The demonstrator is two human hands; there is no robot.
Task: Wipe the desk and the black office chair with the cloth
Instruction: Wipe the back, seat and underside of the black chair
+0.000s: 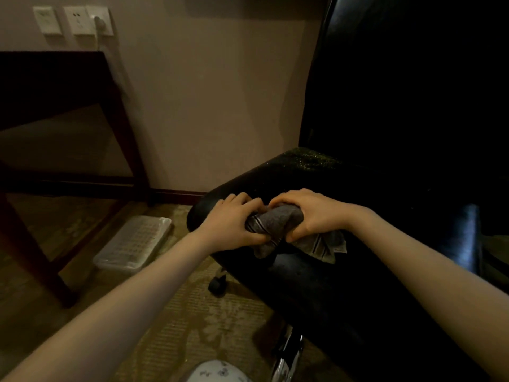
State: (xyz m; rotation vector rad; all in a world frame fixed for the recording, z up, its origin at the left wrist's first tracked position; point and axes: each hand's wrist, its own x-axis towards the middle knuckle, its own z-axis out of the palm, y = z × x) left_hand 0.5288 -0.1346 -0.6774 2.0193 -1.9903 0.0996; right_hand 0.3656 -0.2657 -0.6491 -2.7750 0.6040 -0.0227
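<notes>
A bunched grey cloth (278,226) with striped edges lies on the seat of the black office chair (330,271). My left hand (234,221) grips its left end and my right hand (314,213) grips its right end, fingers curled around the fabric. Loose corners of the cloth hang out below my right hand. The chair's tall backrest (399,78) rises at the right. The dark wooden desk (55,78) stands at the left against the wall.
A clear plastic tray (135,242) lies on the carpet beside the desk leg. The chair's caster (217,285) and chrome base (286,354) show under the seat. Wall sockets (74,20) with a plug sit above the desk. A padded armrest (471,232) stands at the right.
</notes>
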